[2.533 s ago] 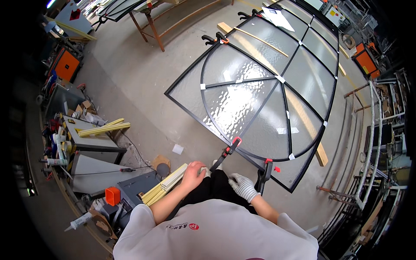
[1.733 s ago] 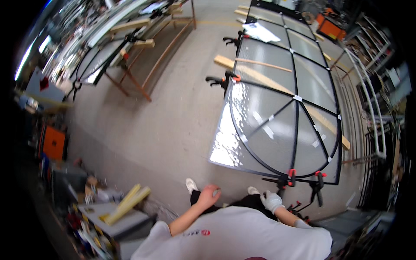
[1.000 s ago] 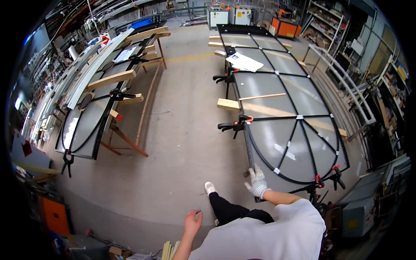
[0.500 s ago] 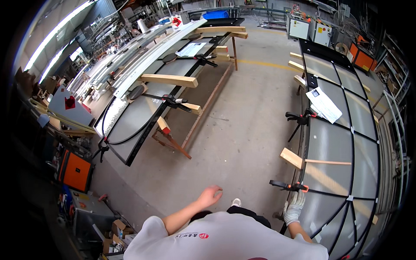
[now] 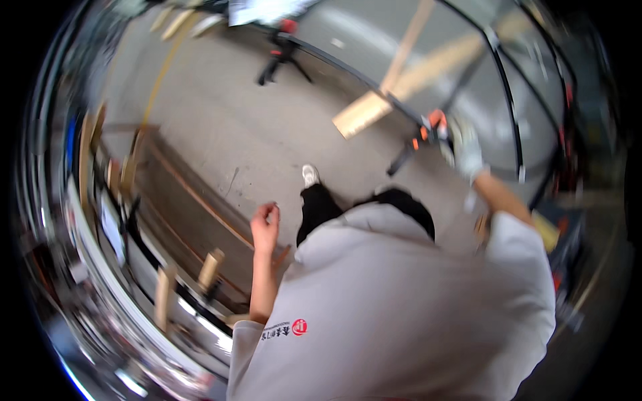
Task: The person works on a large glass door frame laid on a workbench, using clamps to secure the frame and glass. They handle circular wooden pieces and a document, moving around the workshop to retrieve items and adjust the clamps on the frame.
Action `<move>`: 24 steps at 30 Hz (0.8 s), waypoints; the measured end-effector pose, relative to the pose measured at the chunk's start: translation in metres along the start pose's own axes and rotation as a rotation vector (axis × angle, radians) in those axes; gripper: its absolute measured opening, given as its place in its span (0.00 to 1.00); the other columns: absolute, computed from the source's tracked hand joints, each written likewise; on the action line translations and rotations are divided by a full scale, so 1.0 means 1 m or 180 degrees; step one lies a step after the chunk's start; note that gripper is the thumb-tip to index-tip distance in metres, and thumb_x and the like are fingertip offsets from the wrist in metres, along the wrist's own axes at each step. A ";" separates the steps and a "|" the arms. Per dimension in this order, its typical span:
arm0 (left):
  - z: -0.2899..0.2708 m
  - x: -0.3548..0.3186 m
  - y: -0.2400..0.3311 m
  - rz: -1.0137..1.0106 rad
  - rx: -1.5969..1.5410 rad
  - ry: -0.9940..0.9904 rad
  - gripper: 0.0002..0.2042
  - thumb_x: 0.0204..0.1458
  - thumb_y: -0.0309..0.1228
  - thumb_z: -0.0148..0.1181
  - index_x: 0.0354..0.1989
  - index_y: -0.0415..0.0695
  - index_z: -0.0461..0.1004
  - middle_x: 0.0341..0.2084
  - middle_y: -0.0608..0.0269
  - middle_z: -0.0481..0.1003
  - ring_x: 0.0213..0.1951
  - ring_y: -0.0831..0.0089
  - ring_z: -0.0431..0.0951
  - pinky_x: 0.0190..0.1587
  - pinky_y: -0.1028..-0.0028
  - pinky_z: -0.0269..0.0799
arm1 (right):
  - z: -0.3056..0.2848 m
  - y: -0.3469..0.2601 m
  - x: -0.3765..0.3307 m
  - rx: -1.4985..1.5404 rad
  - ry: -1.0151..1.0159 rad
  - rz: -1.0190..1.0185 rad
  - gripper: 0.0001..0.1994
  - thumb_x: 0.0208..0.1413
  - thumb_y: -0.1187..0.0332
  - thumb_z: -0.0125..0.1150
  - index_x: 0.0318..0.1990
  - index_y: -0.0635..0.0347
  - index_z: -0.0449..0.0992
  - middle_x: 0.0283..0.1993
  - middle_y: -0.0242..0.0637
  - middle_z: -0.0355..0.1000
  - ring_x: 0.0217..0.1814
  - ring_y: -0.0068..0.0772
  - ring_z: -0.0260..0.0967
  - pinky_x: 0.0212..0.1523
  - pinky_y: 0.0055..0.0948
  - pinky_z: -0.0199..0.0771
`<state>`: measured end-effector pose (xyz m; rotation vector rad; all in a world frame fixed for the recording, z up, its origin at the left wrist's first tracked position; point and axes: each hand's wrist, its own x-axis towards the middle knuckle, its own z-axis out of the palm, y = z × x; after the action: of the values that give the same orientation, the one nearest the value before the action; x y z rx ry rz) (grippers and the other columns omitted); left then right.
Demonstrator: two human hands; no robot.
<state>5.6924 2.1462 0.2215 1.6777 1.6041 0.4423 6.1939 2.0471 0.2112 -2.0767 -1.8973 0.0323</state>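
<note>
Gloved right hand [image 5: 466, 150] at orange-black clamp [image 5: 420, 139], grip unclear | bare left hand [image 5: 265, 220] loosely curled, empty

A grey concrete floor [image 5: 221, 127] lay ahead of the bare hand. To that hand's left stood a dark framed panel [image 5: 180, 220] carrying wooden blocks [image 5: 209, 269]. Farther ahead, a black clamp stand [image 5: 281, 60] rested on the floor; the view was blurred.

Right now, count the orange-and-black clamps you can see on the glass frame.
2 clear ones: one clamp beside the gloved right hand, another clamp at the top edge. Blur along the right rim may hide more.
</note>
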 end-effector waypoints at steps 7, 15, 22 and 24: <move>-0.072 0.160 0.021 0.1123 0.0846 -0.1299 0.10 0.49 0.30 0.54 0.38 0.38 0.72 0.31 0.56 0.74 0.35 0.68 0.74 0.37 0.73 0.68 | 0.044 -0.011 -0.017 -0.1186 0.0128 0.1392 0.33 0.41 0.58 0.62 0.55 0.60 0.58 0.58 0.44 0.56 0.61 0.44 0.52 0.60 0.41 0.51; -0.067 0.268 0.045 0.1682 0.0781 -0.1587 0.13 0.46 0.28 0.56 0.41 0.37 0.70 0.34 0.53 0.74 0.37 0.64 0.75 0.39 0.69 0.69 | 0.067 -0.050 0.023 0.2041 0.1784 0.3087 0.14 0.52 0.72 0.51 0.46 0.63 0.70 0.45 0.36 0.70 0.47 0.30 0.66 0.49 0.26 0.64; -0.043 0.336 0.067 0.1350 0.0828 -0.1272 0.23 0.44 0.32 0.59 0.49 0.35 0.63 0.38 0.50 0.72 0.39 0.61 0.74 0.41 0.68 0.70 | 0.042 -0.190 0.179 0.3733 0.1659 0.2793 0.13 0.55 0.62 0.51 0.39 0.62 0.74 0.31 0.30 0.71 0.31 0.19 0.65 0.34 0.20 0.66; -0.050 0.359 0.071 0.1187 0.0794 -0.1336 0.25 0.44 0.34 0.60 0.49 0.34 0.63 0.39 0.49 0.71 0.40 0.61 0.74 0.42 0.68 0.69 | 0.078 -0.228 0.223 0.4213 0.0807 0.2596 0.18 0.54 0.53 0.50 0.40 0.58 0.75 0.33 0.32 0.72 0.31 0.23 0.66 0.35 0.24 0.67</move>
<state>5.7607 2.5090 0.2157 2.1044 1.0756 0.0559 5.9809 2.2956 0.2397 -1.5215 -0.4065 0.8761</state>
